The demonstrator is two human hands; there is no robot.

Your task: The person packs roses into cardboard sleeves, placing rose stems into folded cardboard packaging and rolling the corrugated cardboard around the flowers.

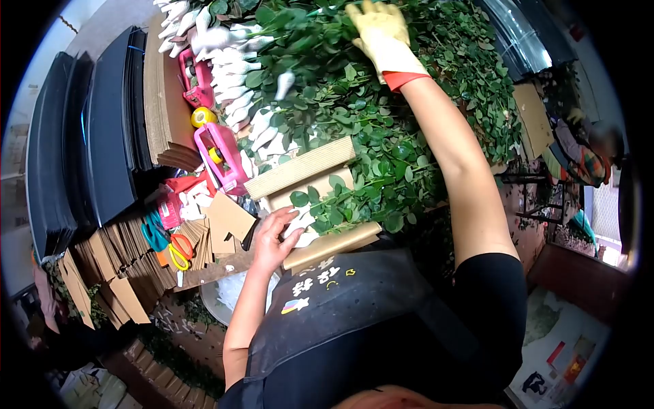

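My left hand (274,238), bare, rests with fingers apart on white-wrapped flower heads (304,225) at the near edge of the table. Around these stems lies corrugated cardboard (303,167), with a folded part above and another along the near side. My right hand (381,31), in a pale yellow glove with a red cuff, reaches out to the far leafy stems (320,51). Its fingers are partly spread over the leaves, and a thin green stem shows beside them. Whether it grips that stem is unclear. Many white-sleeved heads (231,75) line the left side of the pile.
Pink tape dispensers (223,160) and a yellow tape roll (203,117) stand left of the flowers. Scissors (180,251) lie among cardboard pieces (228,221). Dark stacked sheets (109,129) fill the left. Another person (591,153) is at the far right.
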